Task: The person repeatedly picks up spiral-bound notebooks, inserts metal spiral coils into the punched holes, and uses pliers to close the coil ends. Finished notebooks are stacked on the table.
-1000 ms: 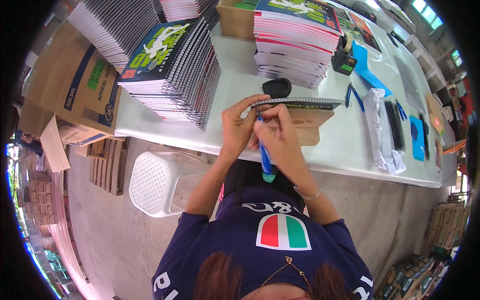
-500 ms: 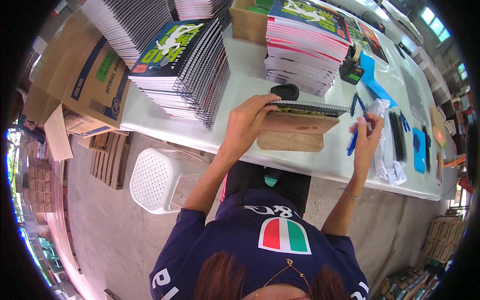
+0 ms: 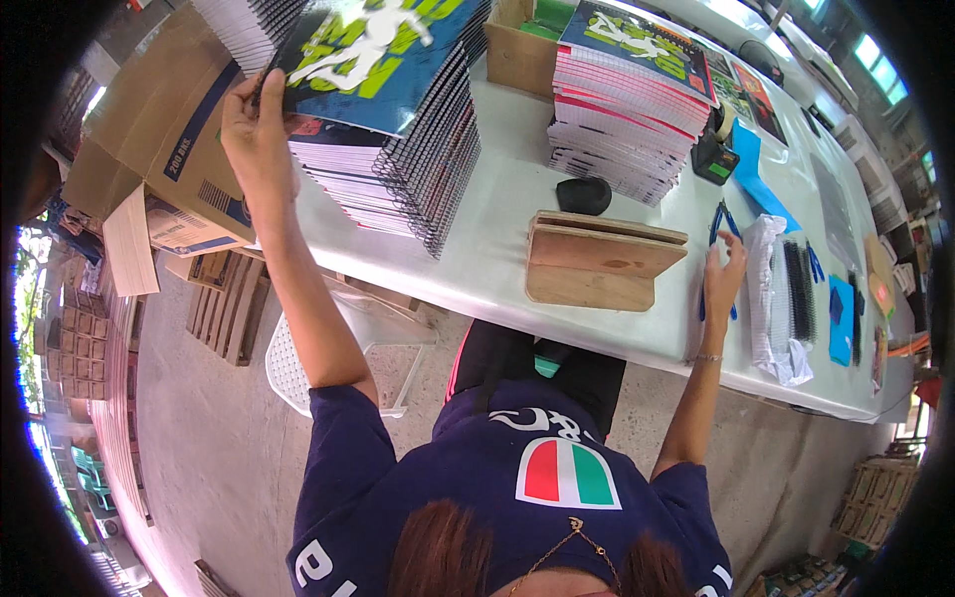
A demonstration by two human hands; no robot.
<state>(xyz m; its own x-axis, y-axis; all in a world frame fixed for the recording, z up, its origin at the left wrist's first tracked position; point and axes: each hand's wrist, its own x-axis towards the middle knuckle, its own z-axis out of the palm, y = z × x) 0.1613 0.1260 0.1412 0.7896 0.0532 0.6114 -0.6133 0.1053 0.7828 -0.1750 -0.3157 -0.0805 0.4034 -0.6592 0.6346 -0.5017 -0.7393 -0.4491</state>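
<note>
My left hand (image 3: pixel 261 139) pinches the bound edge of a spiral notebook (image 3: pixel 373 60) with a dark blue cover, a white figure and green lettering. It holds the notebook over the left stack of notebooks (image 3: pixel 348 184), whose black coils face right. My right hand (image 3: pixel 726 279) rests over blue-handled pliers (image 3: pixel 720 213) on the table, fingers loosely bent and apart; it partly covers them. Between my hands stands a wooden jig (image 3: pixel 597 274) with a narrow slot along its top, no notebook in it. Just behind it sits a small black rounded object (image 3: pixel 584 196).
Another notebook stack (image 3: pixel 627 119) stands at the back. To the right are a tape dispenser (image 3: pixel 714 154), a blue strip (image 3: pixel 761 189), black coils (image 3: pixel 799 289) and a plastic-wrapped bundle (image 3: pixel 766 298). An open carton (image 3: pixel 189 149) and white stool (image 3: pixel 298 368) are at left.
My left hand has lifted the notebook out of the wooden jig and carried it left over the stack. My right hand has lowered onto the pliers.
</note>
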